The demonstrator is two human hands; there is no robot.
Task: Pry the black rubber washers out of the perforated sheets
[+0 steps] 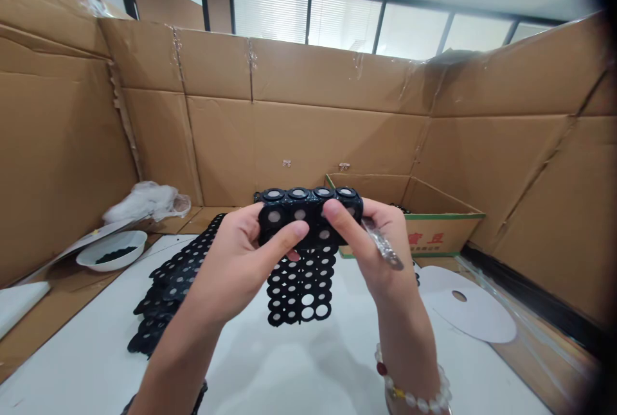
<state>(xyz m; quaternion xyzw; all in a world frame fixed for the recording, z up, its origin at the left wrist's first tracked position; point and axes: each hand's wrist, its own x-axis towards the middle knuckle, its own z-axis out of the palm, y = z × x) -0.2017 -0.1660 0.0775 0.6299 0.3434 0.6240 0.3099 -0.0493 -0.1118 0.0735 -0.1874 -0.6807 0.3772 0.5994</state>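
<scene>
My left hand [236,257] and my right hand [380,241] grip opposite ends of a black sheet with rows of round, pale-centred rings [299,215], bent over along its top edge. Both thumbs press on its near face. Below it shows a flat black perforated strip [299,286]; whether it is part of the held sheet I cannot tell. Some circles near the strip's lower right are wide and white. A shiny silver tool [383,245] is also tucked in my right hand; its far end is hidden.
More black ringed sheets [178,280] lie overlapping at left on the white table [241,376]. A white bowl [139,245] holds small black pieces, with clear plastic [144,202] behind. At right are an open cardboard box [448,232] and a white oval board [482,312]. Cardboard walls [313,126] surround the table.
</scene>
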